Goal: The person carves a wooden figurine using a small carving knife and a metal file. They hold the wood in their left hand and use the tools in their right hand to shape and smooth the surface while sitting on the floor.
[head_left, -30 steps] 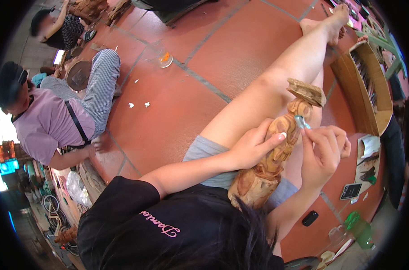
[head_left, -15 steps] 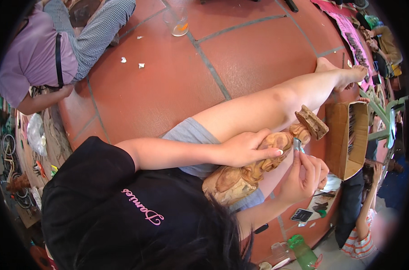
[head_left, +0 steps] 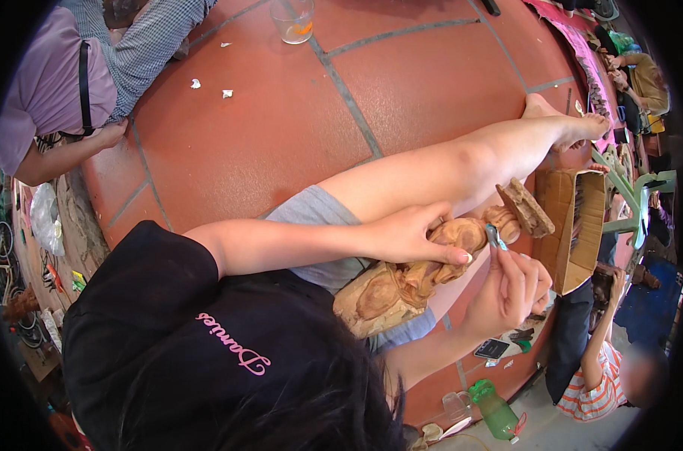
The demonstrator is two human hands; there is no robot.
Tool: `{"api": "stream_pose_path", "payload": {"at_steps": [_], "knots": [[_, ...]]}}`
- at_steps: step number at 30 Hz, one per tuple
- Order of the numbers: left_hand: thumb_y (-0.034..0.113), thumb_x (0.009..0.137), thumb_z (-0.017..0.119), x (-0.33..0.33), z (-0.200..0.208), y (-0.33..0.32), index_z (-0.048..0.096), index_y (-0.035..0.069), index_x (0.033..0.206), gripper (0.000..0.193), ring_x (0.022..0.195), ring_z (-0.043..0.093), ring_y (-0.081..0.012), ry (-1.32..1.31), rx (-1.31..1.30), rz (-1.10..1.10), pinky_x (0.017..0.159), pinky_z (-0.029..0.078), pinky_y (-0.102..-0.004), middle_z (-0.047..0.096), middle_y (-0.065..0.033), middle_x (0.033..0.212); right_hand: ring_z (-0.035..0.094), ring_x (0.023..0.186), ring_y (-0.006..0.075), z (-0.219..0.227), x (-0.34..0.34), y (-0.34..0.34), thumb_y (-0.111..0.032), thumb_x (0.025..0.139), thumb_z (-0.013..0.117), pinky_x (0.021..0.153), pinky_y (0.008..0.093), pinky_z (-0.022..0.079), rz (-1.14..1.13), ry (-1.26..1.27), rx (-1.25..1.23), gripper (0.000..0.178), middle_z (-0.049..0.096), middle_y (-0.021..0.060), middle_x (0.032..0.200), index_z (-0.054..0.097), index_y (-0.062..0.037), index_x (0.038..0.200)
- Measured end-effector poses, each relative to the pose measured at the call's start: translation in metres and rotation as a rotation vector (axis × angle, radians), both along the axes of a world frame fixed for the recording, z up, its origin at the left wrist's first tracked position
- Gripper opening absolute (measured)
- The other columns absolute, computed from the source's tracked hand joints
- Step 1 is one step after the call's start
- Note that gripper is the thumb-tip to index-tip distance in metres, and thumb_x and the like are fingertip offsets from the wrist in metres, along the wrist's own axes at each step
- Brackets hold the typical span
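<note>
A carved wooden figure (head_left: 383, 297) with swirling brown grain lies tilted across my lap and thighs, its broad end toward my body. Beyond a narrow neck, its far end finishes in a rough, flat block (head_left: 525, 208). My left hand (head_left: 413, 237) grips the figure's rounded middle from above, thumb laid across it. Pinched in the fingers of my right hand (head_left: 510, 289) is a small, flat bluish-grey piece (head_left: 495, 236); its tip meets the wood at the groove near the neck. Whether that piece is a blade or an abrasive strip cannot be made out.
Just past the carving stands an open cardboard box (head_left: 559, 225), with a green metal frame (head_left: 634, 203) behind it. A glass (head_left: 293, 22) and white scraps are on the tiled floor (head_left: 281, 120). A green bottle (head_left: 495, 412) lies lower right. Other people sit around.
The whole view has shifted slightly. The bluish-grey piece in my right hand has moved a little along the groove and tilted differently. My left hand keeps its hold on the carving.
</note>
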State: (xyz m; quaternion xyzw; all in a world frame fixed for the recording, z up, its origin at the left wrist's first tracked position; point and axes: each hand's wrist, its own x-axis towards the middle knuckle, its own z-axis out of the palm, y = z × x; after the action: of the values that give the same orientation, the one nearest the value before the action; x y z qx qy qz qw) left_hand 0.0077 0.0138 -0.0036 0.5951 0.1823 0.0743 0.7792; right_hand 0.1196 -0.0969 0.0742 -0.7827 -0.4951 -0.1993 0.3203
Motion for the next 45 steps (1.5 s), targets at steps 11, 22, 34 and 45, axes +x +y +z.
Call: {"api": "stream_pose_path", "payload": {"at_steps": [11, 22, 34, 45], "knots": [[0.042, 0.078, 0.073, 0.002, -0.011, -0.007, 0.048, 0.003, 0.096, 0.050, 0.076, 0.052, -0.0100, -0.136, -0.124, 0.074, 0.066, 0.042, -0.0249, 0.057, -0.0048, 0.081, 0.053, 0.079, 0.0195, -0.005, 0.020, -0.040, 0.005, 0.056, 0.071, 0.078, 0.0322, 0.037, -0.020, -0.004, 0.123, 0.022, 0.061, -0.0012, 0.071, 0.069, -0.0085, 0.073], [0.027, 0.079, 0.070, 0.002, -0.002, 0.000, 0.047, 0.004, 0.106, 0.042, 0.091, 0.054, -0.0107, -0.258, -0.530, -0.067, 0.081, 0.042, -0.0254, 0.057, -0.0041, 0.097, 0.053, 0.077, 0.0176, -0.023, 0.025, -0.038, -0.001, 0.060, 0.076, 0.084, 0.0325, 0.028, -0.135, 0.013, 0.060, 0.018, 0.062, -0.0019, 0.072, 0.066, -0.0092, 0.073], [0.029, 0.061, 0.075, 0.003, -0.008, -0.001, 0.037, -0.003, 0.128, 0.083, 0.101, 0.056, -0.0188, -0.431, -0.786, -0.044, 0.089, 0.044, -0.0291, 0.054, -0.0119, 0.113, 0.052, 0.079, 0.0163, 0.009, 0.005, -0.030, -0.010, 0.064, 0.076, 0.085, 0.0320, 0.026, -0.019, 0.178, 0.067, 0.016, 0.057, -0.0020, 0.069, 0.068, -0.0073, 0.077], [0.027, 0.056, 0.075, 0.000, -0.015, -0.001, 0.032, -0.005, 0.132, 0.093, 0.103, 0.057, -0.0229, -0.476, -0.938, -0.092, 0.089, 0.047, -0.0326, 0.054, -0.0153, 0.115, 0.055, 0.081, 0.0181, 0.007, -0.004, -0.017, -0.006, 0.060, 0.072, 0.089, 0.0333, 0.027, 0.044, 0.180, 0.171, 0.015, 0.059, -0.0017, 0.070, 0.066, -0.0100, 0.073]]}}
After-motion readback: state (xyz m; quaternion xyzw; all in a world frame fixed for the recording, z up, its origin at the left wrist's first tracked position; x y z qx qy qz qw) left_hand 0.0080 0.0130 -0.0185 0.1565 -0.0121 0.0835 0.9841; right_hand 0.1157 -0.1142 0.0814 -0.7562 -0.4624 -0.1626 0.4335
